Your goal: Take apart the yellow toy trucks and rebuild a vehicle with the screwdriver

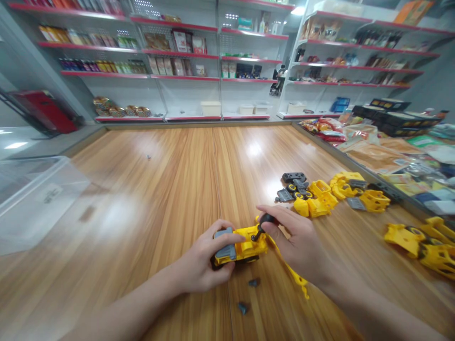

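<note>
My left hand [209, 258] is closed round the grey-cabbed end of a yellow toy truck [245, 237] on the wooden table. A black-handled screwdriver [266, 221] is in my right hand [296, 237], its shaft tilted down to a dark screw on top of the toy. Under my right hand lies a long yellow toy arm [296, 275], partly hidden by the fingers. Two loose grey plastic screws, one nearer the toy [253, 282] and one nearer me [242, 308], rest on the table.
Yellow and black toy parts [320, 196] are heaped to the right, with more yellow pieces [423, 244] at the right edge. A clear plastic bin [31, 203] stands at left. Bagged goods [377, 156] lie beyond the right rim; a small bit [148, 157] lies far left.
</note>
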`<state>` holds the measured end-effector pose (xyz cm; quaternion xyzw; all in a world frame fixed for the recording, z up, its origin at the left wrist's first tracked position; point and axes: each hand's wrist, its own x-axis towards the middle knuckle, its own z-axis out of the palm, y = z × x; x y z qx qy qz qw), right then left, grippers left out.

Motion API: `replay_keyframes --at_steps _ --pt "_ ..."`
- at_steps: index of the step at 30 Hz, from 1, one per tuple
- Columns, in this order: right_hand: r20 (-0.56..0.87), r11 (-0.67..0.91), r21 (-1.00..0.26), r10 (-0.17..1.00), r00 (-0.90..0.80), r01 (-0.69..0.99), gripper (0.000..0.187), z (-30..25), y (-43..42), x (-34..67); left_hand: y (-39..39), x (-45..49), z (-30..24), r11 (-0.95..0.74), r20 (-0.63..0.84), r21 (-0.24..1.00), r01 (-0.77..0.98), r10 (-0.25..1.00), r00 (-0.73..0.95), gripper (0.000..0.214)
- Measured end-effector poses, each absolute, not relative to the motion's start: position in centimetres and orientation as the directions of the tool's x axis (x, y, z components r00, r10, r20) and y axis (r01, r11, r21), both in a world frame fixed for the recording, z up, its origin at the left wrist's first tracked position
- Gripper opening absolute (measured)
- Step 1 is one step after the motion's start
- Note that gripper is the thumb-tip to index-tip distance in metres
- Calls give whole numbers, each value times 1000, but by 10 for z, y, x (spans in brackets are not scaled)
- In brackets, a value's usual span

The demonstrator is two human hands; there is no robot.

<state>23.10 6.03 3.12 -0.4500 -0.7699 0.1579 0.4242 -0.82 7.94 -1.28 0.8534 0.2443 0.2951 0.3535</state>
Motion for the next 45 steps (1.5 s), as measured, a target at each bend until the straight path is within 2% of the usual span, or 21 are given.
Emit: replay_keyframes --at_steps 4,6,9,13,16,19,23,26,30,33,38,45 --pt "513 508 -629 840 -176 588 30 30 61 230 79 -9 -11 -629 328 749 207 624 709 58" --pt "529 533 -608 825 -200 588 30 32 61 230 79 -9 -11 -631 327 747 210 624 710 58" --pt "546 626 -555 771 -328 548 35 37 59 231 80 -10 -13 -636 331 744 208 620 712 59" --pt "529 721 -529 693 -490 448 52 40 55 233 81 -9 -15 -638 340 745 195 614 712 58" --pt "563 720 -562 694 -449 407 48 37 55 233 82 -10 -15 -639 345 746 188 612 712 59" --pt "585 695 -572 718 -378 435 40 33 56 233 82 -12 -16 -637 340 748 188 610 716 58" --pt "592 688 -587 724 -353 427 42 30 58 231 82 -15 -17 -635 343 749 189 616 710 57" --pt "604 674 -587 734 -311 448 33 29 60 230 81 -15 -18 -636 344 747 195 621 705 59" --pt "616 693 -584 718 -325 423 41 27 61 230 81 -15 -16 -637 333 743 206 619 712 59" --pt "640 698 -599 711 -291 392 38 24 60 229 80 -14 -16 -633 329 748 196 612 719 59" --pt "649 698 -598 710 -273 394 40 22 57 227 77 -13 -16 -500 296 857 129 680 671 85" --pt "646 693 -606 715 -267 390 39 22 56 227 78 -13 -12 -458 192 858 231 704 684 49"
